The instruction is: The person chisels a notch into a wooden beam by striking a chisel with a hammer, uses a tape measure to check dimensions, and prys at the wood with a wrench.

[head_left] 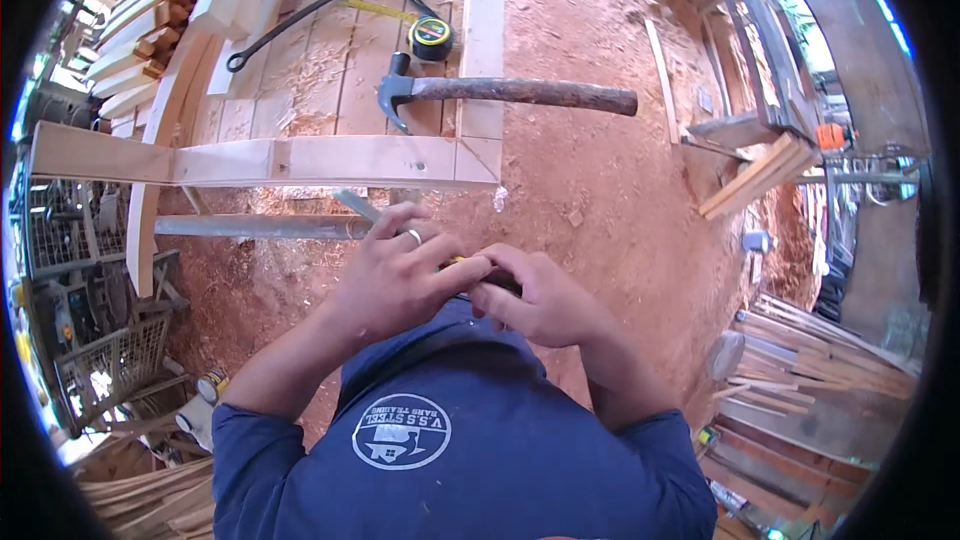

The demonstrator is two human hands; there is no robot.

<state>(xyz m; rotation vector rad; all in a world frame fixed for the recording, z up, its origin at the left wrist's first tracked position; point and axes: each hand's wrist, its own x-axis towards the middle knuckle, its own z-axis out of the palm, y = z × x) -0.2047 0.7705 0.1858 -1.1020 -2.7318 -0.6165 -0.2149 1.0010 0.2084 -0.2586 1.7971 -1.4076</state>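
Observation:
Both my hands are close together in front of my body. Between them is what looks like a chisel: its flat grey blade sticks out past my left hand, and a bit of dark and yellow handle shows between the hands. My left hand, with a ring on one finger, is curled around its middle. My right hand closes on the handle end. Just beyond, a claw hammer lies across the corner of a pale wooden frame, its wooden handle reaching out past the edge.
On the boards inside the frame are a tape measure, its yellow blade partly out, a combination wrench and wood shavings. Cut timber pieces are stacked at far left. A wire rack stands left; wood strips lie right on reddish ground.

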